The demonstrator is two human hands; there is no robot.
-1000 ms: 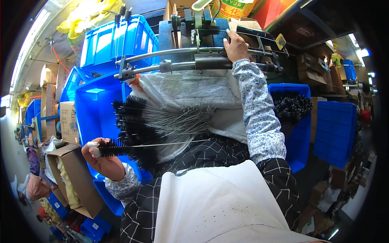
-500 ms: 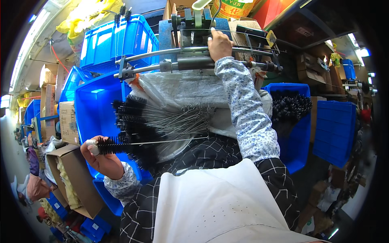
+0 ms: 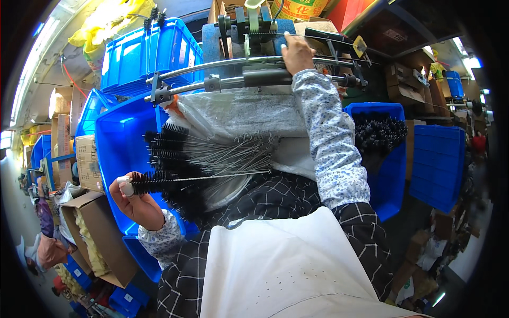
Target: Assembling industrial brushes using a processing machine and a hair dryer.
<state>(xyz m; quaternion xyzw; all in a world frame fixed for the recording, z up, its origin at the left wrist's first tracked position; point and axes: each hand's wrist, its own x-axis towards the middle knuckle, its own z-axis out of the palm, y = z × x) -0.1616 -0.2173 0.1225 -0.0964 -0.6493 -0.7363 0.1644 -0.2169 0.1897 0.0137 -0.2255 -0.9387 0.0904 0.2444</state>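
Observation:
In my left hand is a black bottle brush, pinched near its bristle end. A white piece shows at the fingertips; whether it is the brush's tip or a finger cover I cannot tell. The brush's twisted wire stem reaches right across my lap, over a fanned pile of similar brushes. My right hand is at the bench machine, beyond its metal rails. Its index finger and thumb are apart, with the index tip at a thin wire. No grip on the wire shows.
Blue bins stand at the left and the right, the right one holding black brushes. An open carton sits at the lower left. A whitish plastic sheet lies under the rails. Another person's arm shows far left.
My right hand has slid right, along with a dark sleeve on the rail. My left hand keeps the bottle brush, a little shifted in the picture. The view has moved slightly.

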